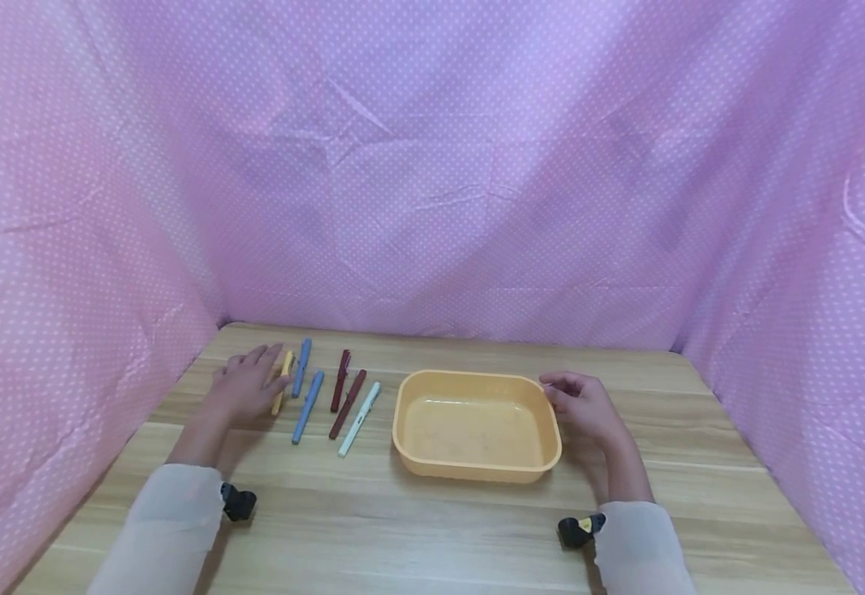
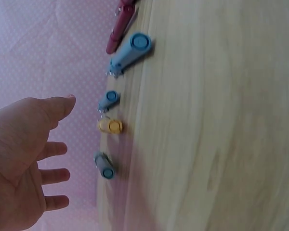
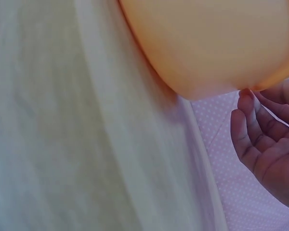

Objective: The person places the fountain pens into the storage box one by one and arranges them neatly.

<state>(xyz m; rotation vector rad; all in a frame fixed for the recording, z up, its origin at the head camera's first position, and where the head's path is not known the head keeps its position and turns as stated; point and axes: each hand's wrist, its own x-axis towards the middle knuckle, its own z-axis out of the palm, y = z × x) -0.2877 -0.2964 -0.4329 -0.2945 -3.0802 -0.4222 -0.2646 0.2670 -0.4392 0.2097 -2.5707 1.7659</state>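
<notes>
My left hand (image 1: pixel 244 387) is over the left end of a row of capped pens, fingers spread, thumb near a yellow pen (image 1: pixel 282 384). In the left wrist view a grey pen (image 2: pixel 104 166) lies beyond the yellow one; the hand hides it from the head view. Two blue pens (image 1: pixel 308 406), two dark red pens (image 1: pixel 347 405) and a pale mint pen (image 1: pixel 360 419) lie to the right. A yellow-orange plastic basin (image 1: pixel 477 473) stands right of them, with no pens in it. My right hand (image 1: pixel 584 406) pinches its rim at the right side with bent fingers.
The wood-grain table (image 1: pixel 402 537) has rounded far corners. Pink dotted cloth (image 1: pixel 432 207) hangs behind it and on both sides. A small black wrist camera (image 1: pixel 239 502) sits at the left cuff, and another camera (image 1: pixel 579 530) at the right cuff.
</notes>
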